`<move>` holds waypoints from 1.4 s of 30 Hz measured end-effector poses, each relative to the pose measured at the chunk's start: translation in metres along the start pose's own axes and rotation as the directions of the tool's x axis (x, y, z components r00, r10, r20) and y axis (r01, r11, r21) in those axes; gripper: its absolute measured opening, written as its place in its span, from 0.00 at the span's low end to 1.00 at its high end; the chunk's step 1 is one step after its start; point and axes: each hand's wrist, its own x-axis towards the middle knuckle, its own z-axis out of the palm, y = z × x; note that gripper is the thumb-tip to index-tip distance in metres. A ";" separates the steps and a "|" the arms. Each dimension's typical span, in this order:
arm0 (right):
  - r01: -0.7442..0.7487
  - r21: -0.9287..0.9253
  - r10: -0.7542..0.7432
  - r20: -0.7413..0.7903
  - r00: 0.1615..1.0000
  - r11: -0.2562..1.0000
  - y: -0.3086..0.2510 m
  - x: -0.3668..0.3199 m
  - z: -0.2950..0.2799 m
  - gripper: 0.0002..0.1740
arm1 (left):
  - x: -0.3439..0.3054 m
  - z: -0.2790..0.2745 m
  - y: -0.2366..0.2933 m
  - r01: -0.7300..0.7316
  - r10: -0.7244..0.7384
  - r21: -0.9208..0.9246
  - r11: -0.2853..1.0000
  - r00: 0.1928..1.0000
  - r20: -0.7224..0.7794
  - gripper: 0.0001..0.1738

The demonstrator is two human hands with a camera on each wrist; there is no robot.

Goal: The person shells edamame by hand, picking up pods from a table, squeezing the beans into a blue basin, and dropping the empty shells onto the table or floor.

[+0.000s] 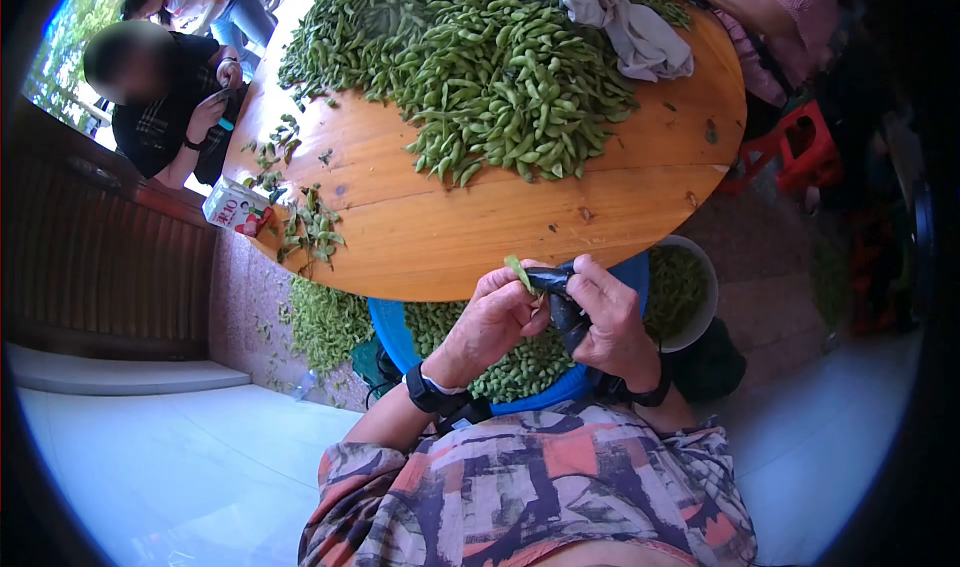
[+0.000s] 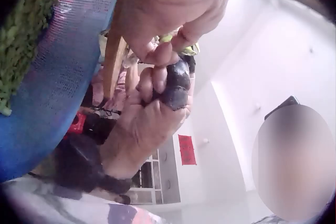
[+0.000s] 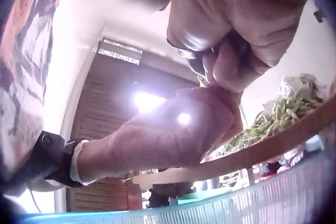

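Observation:
Over the blue basin (image 1: 385,329), the left hand (image 1: 480,329) pinches a green pod (image 1: 518,273) between thumb and fingers. Black coverings (image 1: 568,319) wrap digits of the right hand (image 1: 612,325), which meets the left at the pod, its other fingers curled. In the left wrist view, the left hand (image 2: 176,3) is above and the right hand (image 2: 144,129) below, with a yellow-green bit of pod (image 2: 167,38) between them. The right wrist view has the right hand (image 3: 236,24) over the left hand (image 3: 168,127); fingers mostly hide the pod.
A round wooden table (image 1: 400,237) bears a large heap of pods (image 1: 500,87), a grey-white cloth (image 1: 650,42) and a carton (image 1: 236,207). A pale bucket (image 1: 706,312) stands right of the basin. People sit around the table; a red stool (image 1: 808,152) is at right.

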 end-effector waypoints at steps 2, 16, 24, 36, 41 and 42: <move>-0.019 0.048 0.017 0.036 0.999 0.999 0.006 -0.002 -0.002 0.19 | 0.000 0.001 -0.002 0.004 -0.004 0.003 1.000 1.000 -0.007 0.09; -0.381 0.586 0.585 -0.203 0.785 0.715 0.028 -0.075 -0.082 0.28 | 0.007 0.025 0.042 -0.396 -0.396 0.888 0.233 0.796 0.459 0.09; -0.726 -0.456 0.727 -0.218 0.651 0.514 0.057 -0.112 -0.156 0.16 | 0.138 0.029 0.186 -0.207 0.306 0.588 -0.782 0.694 0.651 0.12; -0.683 0.221 0.713 -0.103 0.693 0.696 0.061 -0.065 -0.104 0.19 | 0.170 0.012 0.238 -0.096 0.638 0.903 -0.419 0.677 0.368 0.10; -0.578 0.581 0.634 0.132 0.762 0.573 0.016 0.012 -0.043 0.19 | 0.105 0.004 0.175 -0.283 0.453 0.865 0.413 0.889 0.075 0.09; -0.561 0.632 0.610 0.172 0.774 0.534 0.014 0.019 -0.034 0.19 | 0.091 0.004 0.154 -0.258 0.364 0.786 0.562 0.930 0.045 0.09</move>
